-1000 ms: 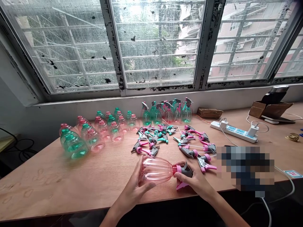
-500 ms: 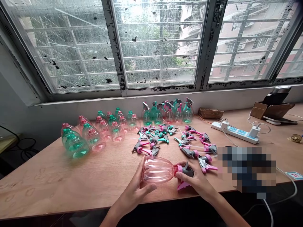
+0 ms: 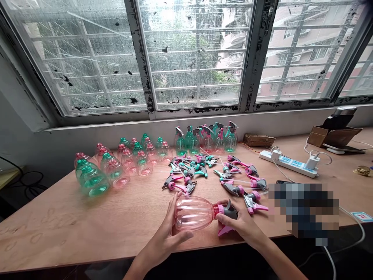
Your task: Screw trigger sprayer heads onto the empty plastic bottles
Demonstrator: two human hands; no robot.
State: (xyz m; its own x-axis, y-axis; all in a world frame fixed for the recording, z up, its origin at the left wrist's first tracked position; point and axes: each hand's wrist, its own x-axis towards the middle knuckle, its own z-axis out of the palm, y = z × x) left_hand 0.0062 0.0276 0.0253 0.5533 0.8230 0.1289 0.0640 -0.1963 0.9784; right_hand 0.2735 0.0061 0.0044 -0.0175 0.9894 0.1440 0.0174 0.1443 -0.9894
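Observation:
A clear pink spray bottle (image 3: 194,212) lies sideways above the table's front edge, its base to the left. My left hand (image 3: 170,229) is wrapped round the base end, thumb below. At the neck, my right hand (image 3: 237,221) grips the grey-and-pink spray head (image 3: 229,211), which sits on the bottle's mouth; its pink trigger points down. Just beyond the bottle lie several loose spray heads (image 3: 201,167) in grey, pink and green. More loose spray heads (image 3: 253,202) lie right beside my right hand.
Several open pink and green bottles (image 3: 116,173) stand at the left. Bottles with spray heads (image 3: 208,140) stand by the wall. A power strip (image 3: 288,162), a brown block (image 3: 258,140), a cardboard box (image 3: 329,135) and a blurred-out patch (image 3: 305,210) are on the right.
The bottle's base end has turned or shifted very slightly toward me in my left hand. Both hands keep their hold, and the other things stay where they were.

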